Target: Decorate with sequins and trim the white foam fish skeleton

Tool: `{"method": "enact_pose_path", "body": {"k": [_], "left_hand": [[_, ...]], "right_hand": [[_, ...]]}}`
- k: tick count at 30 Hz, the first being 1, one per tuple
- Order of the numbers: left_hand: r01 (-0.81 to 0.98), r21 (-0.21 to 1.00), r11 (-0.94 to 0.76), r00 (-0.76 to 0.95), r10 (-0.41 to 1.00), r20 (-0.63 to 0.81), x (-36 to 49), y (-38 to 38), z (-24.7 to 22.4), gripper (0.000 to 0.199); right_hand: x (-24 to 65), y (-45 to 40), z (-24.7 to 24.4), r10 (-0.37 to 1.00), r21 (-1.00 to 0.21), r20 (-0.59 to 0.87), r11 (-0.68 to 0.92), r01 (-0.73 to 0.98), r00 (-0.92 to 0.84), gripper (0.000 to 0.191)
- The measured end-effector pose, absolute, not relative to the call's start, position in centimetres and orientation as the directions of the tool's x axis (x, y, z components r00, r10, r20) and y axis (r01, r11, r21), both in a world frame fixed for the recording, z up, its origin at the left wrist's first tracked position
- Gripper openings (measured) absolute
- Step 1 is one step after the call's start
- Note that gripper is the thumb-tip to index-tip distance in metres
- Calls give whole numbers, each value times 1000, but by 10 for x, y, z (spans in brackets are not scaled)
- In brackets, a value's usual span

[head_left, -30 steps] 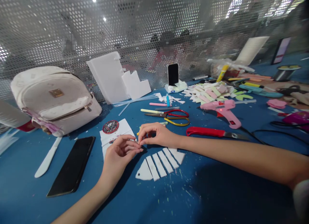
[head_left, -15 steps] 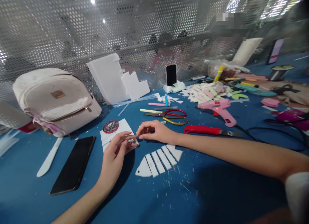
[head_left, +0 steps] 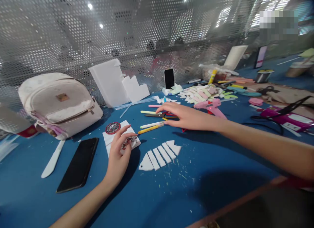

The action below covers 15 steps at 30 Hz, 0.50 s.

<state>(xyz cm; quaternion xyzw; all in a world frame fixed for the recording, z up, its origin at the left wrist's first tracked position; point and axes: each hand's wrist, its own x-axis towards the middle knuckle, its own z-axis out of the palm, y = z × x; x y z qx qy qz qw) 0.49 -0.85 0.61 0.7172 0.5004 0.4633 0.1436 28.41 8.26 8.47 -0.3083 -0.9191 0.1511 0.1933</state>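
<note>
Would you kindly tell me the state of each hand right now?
Left hand: open, over the white paper.
Right hand: open, over the scissors; contact unclear.

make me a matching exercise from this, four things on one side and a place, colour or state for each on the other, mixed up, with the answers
Column one
1. left hand
2. right hand
3. glue gun
4. white strips

Column two
A. pink
B. at the scissors
C. lined up within a fish shape
D. over the white paper

Right pairs
1-D, 2-B, 3-A, 4-C
</note>
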Motion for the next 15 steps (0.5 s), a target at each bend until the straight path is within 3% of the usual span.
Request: {"method": "enact_pose_path", "body": {"k": [5,9,15], "left_hand": [[616,592,-520,187,827,531,10,-15,9,26],[644,442,-625,379,762,525,15,-21,14,30],[637,200,-745,659,660,359,33,-34,17,34]], "right_hand": [[344,67,80,752,-290,98,648,704,-652,37],[370,67,59,820,-193,59,569,799,-569,37],[380,70,37,818,-84,43,575,814,-574,31]]}}
